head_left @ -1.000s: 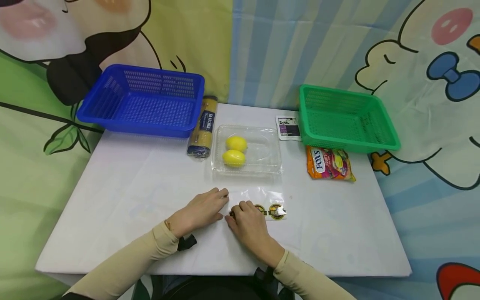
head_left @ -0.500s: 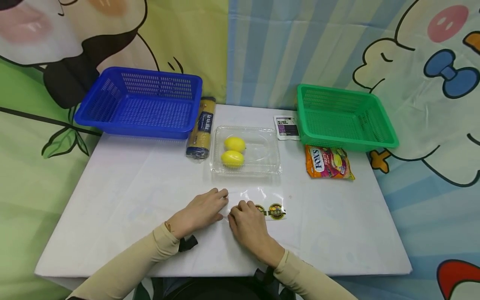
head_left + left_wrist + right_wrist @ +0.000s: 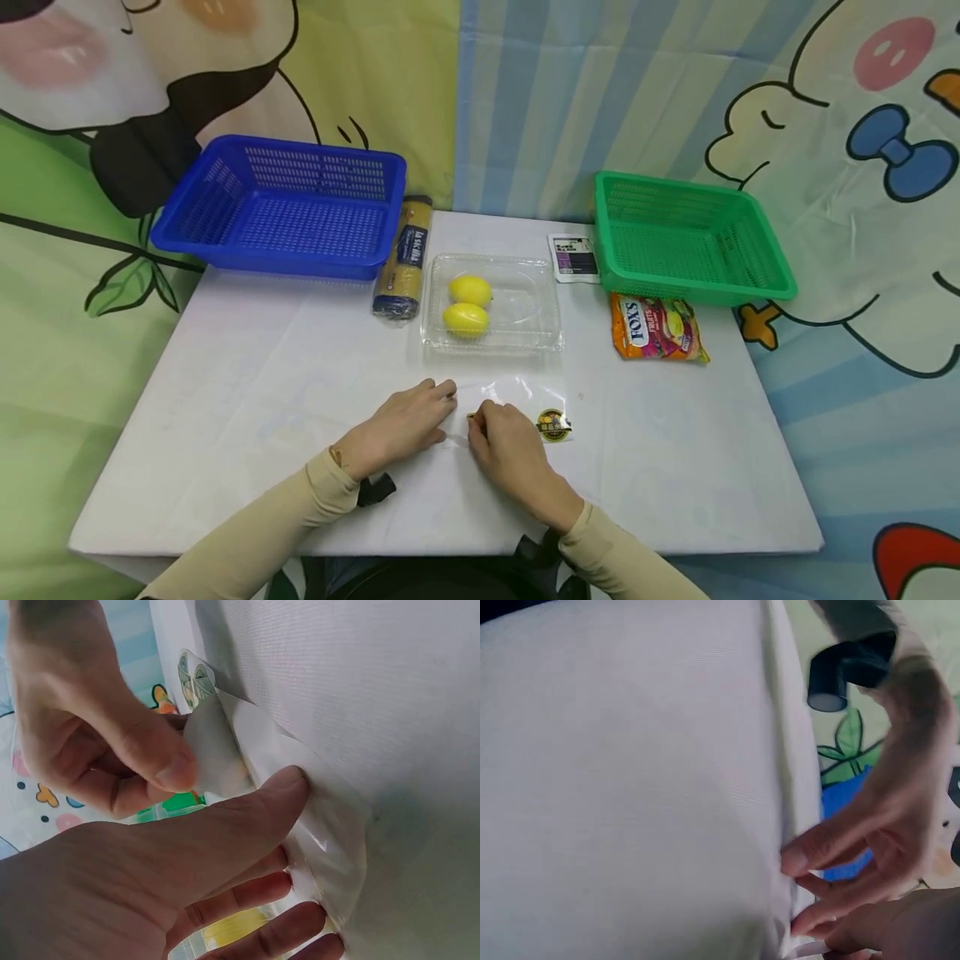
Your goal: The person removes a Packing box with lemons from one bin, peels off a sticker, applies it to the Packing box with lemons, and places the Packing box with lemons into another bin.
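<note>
Edge of the clear bag point(image 3: 525, 390) being drawn further right!
On the desk point(image 3: 675, 467), it's being steadied by the left hand point(image 3: 405, 420), fingers apart; by the right hand point(image 3: 517, 450), fingers clamped on it, the edge is seemingly being peeled.

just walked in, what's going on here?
A person is handling a clear bag with round labels. The right grip pinches a pale strip at the bag's edge, while the left grip rests at its left side. Two lemons sit in a clear tray beyond the bag; a blue basket and a green basket stand farther back.
</note>
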Tool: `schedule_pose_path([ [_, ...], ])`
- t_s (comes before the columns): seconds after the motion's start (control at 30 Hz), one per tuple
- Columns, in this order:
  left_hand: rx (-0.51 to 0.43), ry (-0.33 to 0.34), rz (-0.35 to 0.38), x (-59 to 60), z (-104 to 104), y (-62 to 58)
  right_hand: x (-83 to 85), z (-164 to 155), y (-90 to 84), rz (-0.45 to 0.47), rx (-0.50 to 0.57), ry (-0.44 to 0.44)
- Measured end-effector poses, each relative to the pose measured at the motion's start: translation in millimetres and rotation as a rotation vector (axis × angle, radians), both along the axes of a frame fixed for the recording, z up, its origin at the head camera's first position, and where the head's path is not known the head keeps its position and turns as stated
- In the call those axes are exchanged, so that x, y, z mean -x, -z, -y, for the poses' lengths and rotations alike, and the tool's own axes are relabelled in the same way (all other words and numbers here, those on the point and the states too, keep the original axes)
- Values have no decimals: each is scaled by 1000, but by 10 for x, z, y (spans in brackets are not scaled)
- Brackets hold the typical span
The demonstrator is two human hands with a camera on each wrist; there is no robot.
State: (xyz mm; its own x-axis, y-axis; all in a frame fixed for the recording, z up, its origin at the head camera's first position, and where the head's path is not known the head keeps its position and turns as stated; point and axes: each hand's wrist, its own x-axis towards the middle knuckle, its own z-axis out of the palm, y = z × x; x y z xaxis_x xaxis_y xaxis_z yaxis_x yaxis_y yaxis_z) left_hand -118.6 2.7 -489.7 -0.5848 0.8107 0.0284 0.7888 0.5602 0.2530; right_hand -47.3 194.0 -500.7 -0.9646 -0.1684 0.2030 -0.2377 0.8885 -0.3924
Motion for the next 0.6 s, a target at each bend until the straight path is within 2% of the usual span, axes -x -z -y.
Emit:
schedule_pose_path([
  [0.17, -14, 2, 4, -3, 0, -6, 11, -108, -62, 40, 128, 26],
  [0.43, -18, 0, 25, 10, -3, 26, 43, -300, -220, 103, 323, 185],
  [0.53, -95, -26, 26, 16, -21, -10, 48, -342, -300, 73, 360, 214],
  [0.6, -223, -67, 65, 25, -61, -87, 54, -351, -347, 16, 348, 202],
])
